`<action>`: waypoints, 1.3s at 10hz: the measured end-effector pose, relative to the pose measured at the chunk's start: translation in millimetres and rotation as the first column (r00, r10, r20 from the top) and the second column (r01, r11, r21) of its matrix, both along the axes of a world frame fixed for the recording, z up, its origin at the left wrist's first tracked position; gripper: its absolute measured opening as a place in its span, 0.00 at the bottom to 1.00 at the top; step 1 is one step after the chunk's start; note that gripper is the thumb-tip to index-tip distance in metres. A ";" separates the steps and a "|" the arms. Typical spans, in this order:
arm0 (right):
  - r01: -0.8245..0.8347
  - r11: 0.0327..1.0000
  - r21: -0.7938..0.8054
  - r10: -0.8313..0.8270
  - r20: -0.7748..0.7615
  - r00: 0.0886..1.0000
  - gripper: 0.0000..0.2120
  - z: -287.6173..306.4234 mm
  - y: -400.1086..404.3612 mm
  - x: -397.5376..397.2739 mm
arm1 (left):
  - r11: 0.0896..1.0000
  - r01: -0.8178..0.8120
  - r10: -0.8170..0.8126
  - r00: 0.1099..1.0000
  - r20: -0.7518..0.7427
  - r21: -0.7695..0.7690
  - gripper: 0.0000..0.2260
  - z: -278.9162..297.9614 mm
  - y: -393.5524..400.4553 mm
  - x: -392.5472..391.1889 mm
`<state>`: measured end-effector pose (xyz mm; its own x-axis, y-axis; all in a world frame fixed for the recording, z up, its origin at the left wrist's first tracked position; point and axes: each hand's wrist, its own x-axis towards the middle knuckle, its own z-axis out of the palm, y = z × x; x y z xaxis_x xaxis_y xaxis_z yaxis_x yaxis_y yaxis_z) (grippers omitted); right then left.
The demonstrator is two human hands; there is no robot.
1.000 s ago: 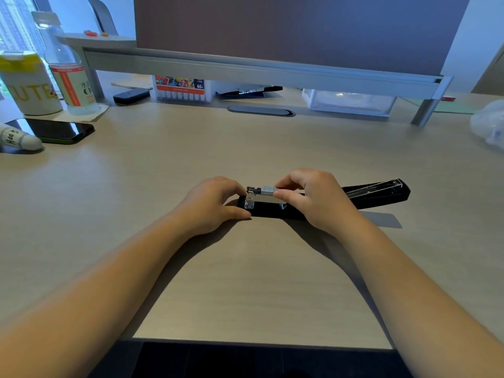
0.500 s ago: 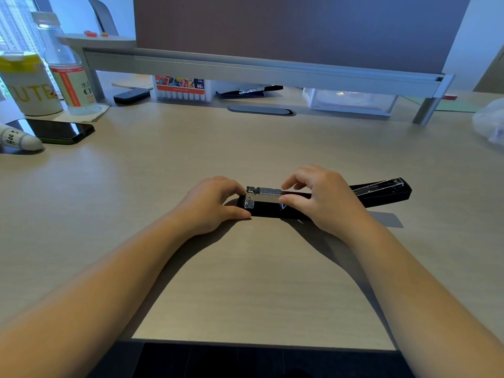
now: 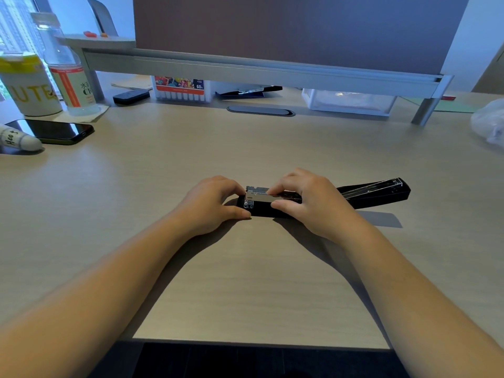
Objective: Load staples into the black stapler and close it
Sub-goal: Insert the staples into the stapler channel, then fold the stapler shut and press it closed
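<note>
The black stapler (image 3: 376, 194) lies opened flat on the wooden desk, its lid folded out to the right. Its silver metal magazine (image 3: 257, 197) sits at the left end on the black base. My left hand (image 3: 210, 204) grips the base's left end with thumb and fingers. My right hand (image 3: 308, 203) covers the middle of the stapler, fingertips pressing on top of the magazine, thumb against its near side. Any staples inside the channel are hidden by my fingers.
A black phone (image 3: 56, 130), a white tube (image 3: 16, 139), a yellow-lidded cup (image 3: 26, 85) and a clear bottle (image 3: 68, 69) stand far left. A marker set (image 3: 181, 88) and clear box (image 3: 349, 100) sit under the monitor shelf (image 3: 259, 72). A plastic bag (image 3: 489, 122) lies far right.
My right hand has lowered the staple strip onto the magazine and its fingers now press flat on it. My left hand and the stapler have stayed put.
</note>
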<state>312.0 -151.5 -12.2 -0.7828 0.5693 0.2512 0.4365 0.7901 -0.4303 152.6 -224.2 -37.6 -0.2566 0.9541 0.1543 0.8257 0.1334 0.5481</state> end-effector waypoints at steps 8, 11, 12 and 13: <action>0.335 0.770 -0.543 -0.627 -0.549 0.552 0.36 -5.3 34.3 30.9 | 0.991 -0.132 0.132 0.991 -0.030 -0.031 0.16 4.0 1.1 -18.2; -0.076 0.697 -0.713 -0.585 -0.626 0.516 0.10 -2.9 42.4 13.7 | 0.990 -0.103 0.096 0.992 -0.079 -0.096 0.17 8.2 8.4 -19.5; -0.014 0.838 -0.545 -0.404 -0.638 0.656 0.11 5.3 43.1 7.7 | 0.990 -0.092 0.083 0.993 -0.083 -0.111 0.18 9.4 13.5 -19.7; 0.000 0.924 -0.382 -0.231 -0.558 0.797 0.14 14.2 39.3 -4.7 | 0.990 -0.086 0.078 0.994 -0.073 -0.110 0.18 8.4 18.3 -17.2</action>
